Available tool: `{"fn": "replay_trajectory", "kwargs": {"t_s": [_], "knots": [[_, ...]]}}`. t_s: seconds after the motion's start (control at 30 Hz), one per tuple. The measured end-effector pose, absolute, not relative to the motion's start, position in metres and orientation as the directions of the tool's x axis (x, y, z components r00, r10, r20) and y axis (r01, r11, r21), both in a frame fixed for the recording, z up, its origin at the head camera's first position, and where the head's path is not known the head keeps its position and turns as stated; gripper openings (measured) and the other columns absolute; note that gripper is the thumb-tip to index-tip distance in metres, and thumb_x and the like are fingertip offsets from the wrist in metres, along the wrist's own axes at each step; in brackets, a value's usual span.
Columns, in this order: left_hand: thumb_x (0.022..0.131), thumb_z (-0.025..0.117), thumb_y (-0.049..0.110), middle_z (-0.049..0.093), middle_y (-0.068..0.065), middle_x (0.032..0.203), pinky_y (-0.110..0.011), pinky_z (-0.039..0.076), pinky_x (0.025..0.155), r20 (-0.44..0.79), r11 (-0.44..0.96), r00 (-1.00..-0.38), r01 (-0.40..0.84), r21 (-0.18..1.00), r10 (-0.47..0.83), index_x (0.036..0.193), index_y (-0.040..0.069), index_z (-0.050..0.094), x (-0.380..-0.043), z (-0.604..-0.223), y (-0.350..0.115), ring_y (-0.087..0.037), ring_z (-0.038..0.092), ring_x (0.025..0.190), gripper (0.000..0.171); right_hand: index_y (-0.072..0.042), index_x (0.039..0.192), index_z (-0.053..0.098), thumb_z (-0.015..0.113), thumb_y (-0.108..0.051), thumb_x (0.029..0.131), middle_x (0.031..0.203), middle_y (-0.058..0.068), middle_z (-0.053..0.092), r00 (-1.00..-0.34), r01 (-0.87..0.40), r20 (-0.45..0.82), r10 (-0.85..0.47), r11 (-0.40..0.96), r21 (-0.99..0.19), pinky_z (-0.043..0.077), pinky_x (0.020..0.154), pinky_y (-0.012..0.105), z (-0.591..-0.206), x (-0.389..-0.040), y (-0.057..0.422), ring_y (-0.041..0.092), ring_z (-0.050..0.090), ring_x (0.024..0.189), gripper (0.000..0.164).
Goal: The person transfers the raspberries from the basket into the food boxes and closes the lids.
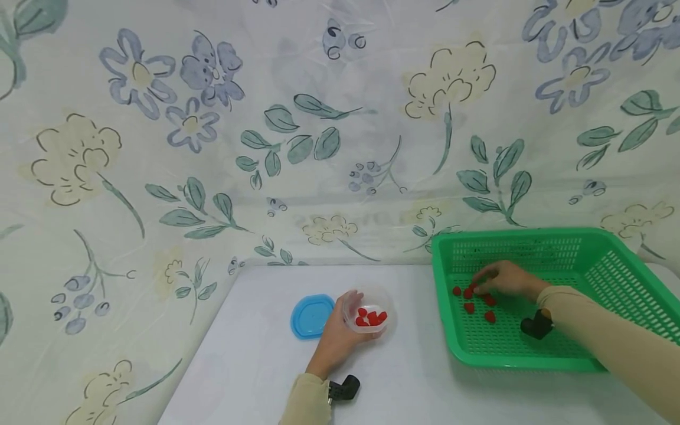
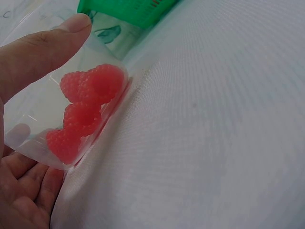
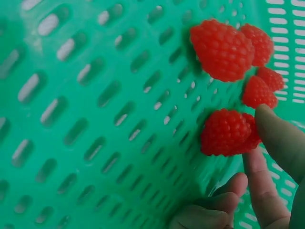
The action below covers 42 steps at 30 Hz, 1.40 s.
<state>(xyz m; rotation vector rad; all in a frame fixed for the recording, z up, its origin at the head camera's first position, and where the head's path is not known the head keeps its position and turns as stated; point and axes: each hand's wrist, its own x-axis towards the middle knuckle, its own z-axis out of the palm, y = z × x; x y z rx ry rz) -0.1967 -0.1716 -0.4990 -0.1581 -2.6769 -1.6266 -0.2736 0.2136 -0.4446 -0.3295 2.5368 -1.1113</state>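
My left hand holds a clear plastic tub on the white table, its thumb along the side. Several red raspberries lie at the bottom of the tub. Beside that hand, on its left, lies a blue lid. My right hand reaches down into a green basket. Its thumb and a finger pinch a raspberry partly hidden behind another one. More loose raspberries rest on the basket floor around the fingertips.
The basket, with slotted walls, stands on the right of the white table. A floral cloth hangs behind the table and along its left side. A black wrist camera sits at the right wrist, above the basket floor.
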Motion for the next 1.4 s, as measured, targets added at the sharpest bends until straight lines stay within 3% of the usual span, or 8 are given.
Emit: {"fn": "replay_trajectory", "kwargs": {"t_s": [0.1, 0.33, 0.63, 0.9, 1.2, 1.4], "knots": [[0.073, 0.091, 0.030, 0.051, -0.001, 0.149, -0.051, 0.046, 0.106, 0.054, 0.454, -0.995, 0.087, 0.887, 0.085, 0.150, 0.017, 0.038, -0.197, -0.498, -0.171, -0.029, 0.045, 0.138, 0.095, 0.004, 0.119, 0.068, 0.074, -0.024, 0.090, 0.115, 0.020, 0.062, -0.914, -0.074, -0.219, -0.341, 0.672, -0.737, 0.050, 0.088, 0.049, -0.444, -0.272, 0.211, 0.033, 0.058, 0.104, 0.040], [0.073, 0.091, 0.031, 0.051, 0.000, 0.149, -0.050, 0.046, 0.106, 0.054, 0.440, -0.995, 0.088, 0.894, 0.089, 0.151, 0.016, 0.037, -0.197, -0.496, -0.170, -0.028, 0.044, 0.138, 0.096, 0.007, 0.117, 0.068, 0.072, -0.022, 0.091, 0.120, 0.027, 0.061, -0.917, -0.102, -0.201, -0.345, 0.691, -0.716, 0.051, 0.088, 0.051, -0.440, -0.271, 0.208, 0.039, 0.058, 0.108, 0.038], [0.074, 0.091, 0.028, 0.051, -0.001, 0.149, -0.051, 0.045, 0.107, 0.053, 0.444, -0.995, 0.087, 0.892, 0.089, 0.151, 0.016, 0.037, -0.196, -0.493, -0.169, -0.028, 0.043, 0.139, 0.095, 0.003, 0.114, 0.071, 0.069, -0.024, 0.094, 0.109, 0.015, 0.069, -0.921, -0.122, -0.170, -0.350, 0.675, -0.728, 0.053, 0.087, 0.051, -0.439, -0.274, 0.210, 0.038, 0.061, 0.108, 0.034], [0.074, 0.091, 0.028, 0.052, 0.000, 0.148, -0.051, 0.045, 0.107, 0.051, 0.456, -0.995, 0.084, 0.886, 0.084, 0.150, 0.017, 0.038, -0.196, -0.495, -0.170, -0.029, 0.044, 0.138, 0.094, 0.004, 0.120, 0.068, 0.066, -0.030, 0.097, 0.123, 0.025, 0.064, -0.928, -0.154, -0.121, -0.352, 0.660, -0.735, 0.047, 0.094, 0.062, -0.426, -0.274, 0.212, 0.048, 0.056, 0.117, 0.040], [0.074, 0.091, 0.030, 0.051, -0.001, 0.149, -0.052, 0.045, 0.107, 0.054, 0.455, -0.995, 0.085, 0.886, 0.082, 0.150, 0.016, 0.038, -0.196, -0.497, -0.171, -0.030, 0.044, 0.138, 0.094, 0.000, 0.118, 0.070, 0.065, -0.030, 0.098, 0.119, 0.022, 0.065, -0.926, -0.225, -0.063, -0.372, 0.680, -0.698, 0.053, 0.085, 0.054, -0.409, -0.269, 0.207, 0.042, 0.061, 0.109, 0.036], [0.074, 0.091, 0.030, 0.051, -0.001, 0.149, -0.052, 0.045, 0.106, 0.052, 0.461, -0.995, 0.084, 0.884, 0.081, 0.150, 0.017, 0.038, -0.195, -0.496, -0.171, -0.029, 0.044, 0.138, 0.094, -0.002, 0.119, 0.070, 0.065, -0.034, 0.098, 0.105, 0.010, 0.066, -0.936, -0.217, -0.053, -0.348, 0.688, -0.692, 0.049, 0.070, 0.037, -0.396, -0.261, 0.203, 0.027, 0.059, 0.092, 0.038]]}}
